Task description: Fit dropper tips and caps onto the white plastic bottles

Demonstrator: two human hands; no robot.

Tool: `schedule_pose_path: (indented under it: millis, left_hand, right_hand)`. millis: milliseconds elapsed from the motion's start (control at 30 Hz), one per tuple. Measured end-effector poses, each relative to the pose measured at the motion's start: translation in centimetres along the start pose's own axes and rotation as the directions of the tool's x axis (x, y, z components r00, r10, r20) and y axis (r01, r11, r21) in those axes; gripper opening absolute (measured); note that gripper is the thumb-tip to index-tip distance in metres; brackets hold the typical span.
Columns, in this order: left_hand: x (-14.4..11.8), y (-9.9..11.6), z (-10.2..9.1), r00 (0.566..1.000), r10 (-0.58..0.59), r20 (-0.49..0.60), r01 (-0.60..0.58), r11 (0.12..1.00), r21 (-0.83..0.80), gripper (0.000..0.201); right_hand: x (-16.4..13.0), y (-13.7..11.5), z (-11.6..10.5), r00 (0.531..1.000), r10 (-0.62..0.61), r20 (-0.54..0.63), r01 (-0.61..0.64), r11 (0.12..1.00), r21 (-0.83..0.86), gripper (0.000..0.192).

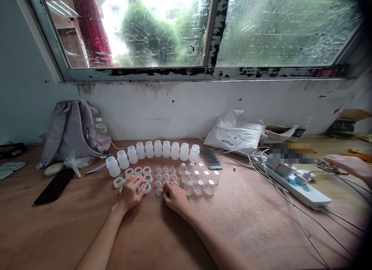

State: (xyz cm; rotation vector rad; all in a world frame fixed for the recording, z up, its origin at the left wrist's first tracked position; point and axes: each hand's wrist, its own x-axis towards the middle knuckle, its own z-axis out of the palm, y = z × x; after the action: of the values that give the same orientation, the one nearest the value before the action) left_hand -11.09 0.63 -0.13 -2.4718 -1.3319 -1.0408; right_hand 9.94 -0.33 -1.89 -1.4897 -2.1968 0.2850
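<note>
My left hand (132, 193) rests on the white screw rings (119, 182), its thumb and fingers apart; it covers some of them. My right hand (176, 197) is closed, fingertips down at the clear silicone bottle nipples (159, 192), which lie in short rows. What its fingers pinch, if anything, is hidden. Right of that hand stand several clear domed caps (198, 188) in rows. Behind everything, several frosted white baby bottles (122, 160) without tops stand upright in an arc.
A dark phone (54, 187), a grey backpack (72, 132) and a plastic bag (77, 162) lie left. Another phone (214, 162) sits behind the caps. At right are a power strip (308, 194), cables, a silvery packing bag (235, 132) and another person's hand (347, 163).
</note>
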Motion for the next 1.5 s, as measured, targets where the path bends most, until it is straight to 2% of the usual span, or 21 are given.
schedule_pose_path:
  millis: [300,500,567,700,767,833,967,1067,1233,1367,1500]
  left_hand:
    - [0.3,0.7,-0.2,0.990,-0.034,0.137,0.034,0.999,0.001,0.011]
    - [0.3,0.7,0.0,0.988,-0.028,0.149,0.029,1.000,-0.002,0.010]
    - [0.3,0.7,0.0,0.989,-0.020,0.146,0.021,1.000,-0.005,0.010]
    - [0.2,0.5,0.1,0.991,-0.003,0.134,0.002,1.000,0.003,0.010]
    - [0.1,0.3,0.2,0.990,0.006,0.138,-0.007,1.000,0.010,0.011]
    - [0.1,0.2,0.3,0.990,0.016,0.139,-0.018,1.000,0.015,0.012]
    - [0.1,0.5,0.3,0.984,0.050,0.169,-0.049,0.999,-0.011,0.010]
    - [0.1,1.0,0.3,0.978,0.069,0.199,-0.061,0.997,-0.049,0.009]
    - [0.2,1.7,0.3,0.967,0.109,0.231,-0.087,0.991,-0.103,0.008]
    - [0.3,2.0,0.4,0.974,0.109,0.199,-0.075,0.982,-0.171,0.007]
    - [0.3,2.4,0.4,0.987,0.070,0.144,-0.033,0.970,-0.242,0.006]
  right_hand:
    - [-0.2,0.0,0.1,0.991,-0.064,-0.116,0.083,0.983,0.165,0.013]
    - [-1.2,0.1,-0.4,0.961,-0.190,-0.202,0.247,0.916,0.315,0.015]
    - [-1.1,0.2,-0.5,0.960,-0.152,-0.234,0.231,0.904,0.361,0.014]
    - [-0.6,0.4,-0.5,0.962,0.045,-0.268,0.074,0.905,0.419,0.015]
    - [-0.5,0.4,-0.5,0.966,0.084,-0.243,0.017,0.921,0.388,0.015]
    - [-0.7,0.2,-0.6,0.980,0.057,-0.192,0.009,0.945,0.327,0.017]
    - [-1.3,-0.5,-0.6,0.991,-0.098,-0.089,0.112,0.980,0.165,0.026]
    - [-1.4,-0.7,-0.4,0.987,-0.143,-0.071,0.148,0.987,0.062,0.024]
    - [-1.4,-0.6,-0.7,0.991,-0.125,-0.056,0.129,0.988,0.081,0.017]
    - [-1.8,-0.2,-2.0,0.991,-0.113,-0.068,0.119,0.988,0.095,0.016]
    - [-1.9,0.7,-3.1,0.999,-0.032,0.025,0.030,0.997,0.065,0.013]
